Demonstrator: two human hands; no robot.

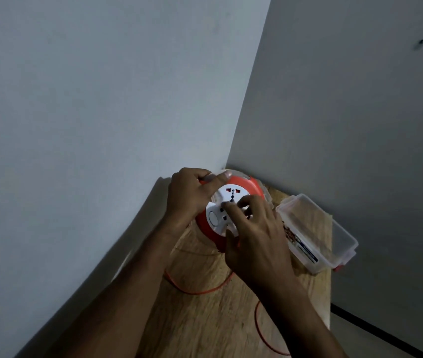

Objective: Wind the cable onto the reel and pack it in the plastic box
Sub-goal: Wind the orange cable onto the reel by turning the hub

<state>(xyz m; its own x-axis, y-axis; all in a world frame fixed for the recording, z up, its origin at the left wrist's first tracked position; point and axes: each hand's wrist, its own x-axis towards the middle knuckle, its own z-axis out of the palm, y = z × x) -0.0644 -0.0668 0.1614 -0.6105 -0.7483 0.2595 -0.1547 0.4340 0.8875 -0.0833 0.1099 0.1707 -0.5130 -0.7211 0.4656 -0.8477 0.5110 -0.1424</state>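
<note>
Forearms are reaching in from the bottom of the view, and the right hand (254, 236) is lying over the white socket face of the reel (231, 208), its fingers curled down onto the hub as if pinching a winding knob, though the knob itself is hidden. The left hand (192, 195) is clasping the reel's orange rim at its far left edge, thumb stretched across the top, holding it tilted above the wooden surface (205, 319) in the corner of the walls. Winding is well short of done, I judge: the orange cable (194, 291) is trailing in loose loops over the surface toward the viewer. To do it well, the left hand should be holding the rim steady while the right turns evenly, letting the slack feed in without kinking. Just right of the reel, the clear plastic box (334, 236) is standing open, and something small and brownish, too blurred to name, is lying at its near edge.
</note>
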